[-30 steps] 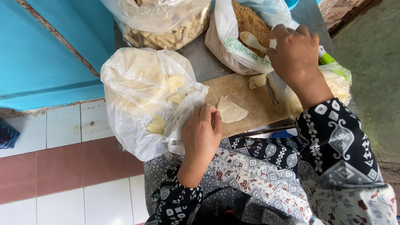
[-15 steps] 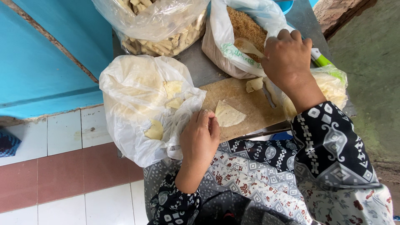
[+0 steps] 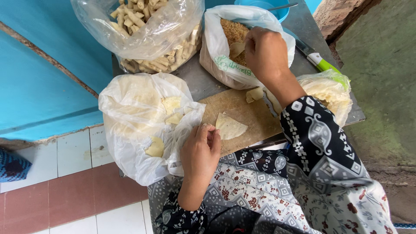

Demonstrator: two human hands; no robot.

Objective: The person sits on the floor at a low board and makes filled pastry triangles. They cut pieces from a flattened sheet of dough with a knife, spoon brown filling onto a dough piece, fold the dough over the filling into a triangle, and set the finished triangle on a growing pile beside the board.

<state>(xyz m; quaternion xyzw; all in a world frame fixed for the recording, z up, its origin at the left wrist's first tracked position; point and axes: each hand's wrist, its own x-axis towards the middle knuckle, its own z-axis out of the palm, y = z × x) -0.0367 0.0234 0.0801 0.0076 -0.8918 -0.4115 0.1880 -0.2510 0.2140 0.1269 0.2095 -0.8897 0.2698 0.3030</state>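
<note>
My right hand (image 3: 265, 54) dips into the crumb bag (image 3: 225, 65), grip hidden; left hand (image 3: 200, 151) pinches the wrapper (image 3: 229, 127) on the board (image 3: 242, 113).

Far left bag (image 3: 147, 30): clear plastic, bulging with pale stick-shaped pieces, at the table's back.
Middle bag (image 3: 225, 60): white plastic with green print, open, brown crumbs inside.
Near left bag (image 3: 134, 121): white, crumpled, holds thin pale sheets.
Right bag (image 3: 331, 93): clear, small, pale contents, beside the board.
</note>
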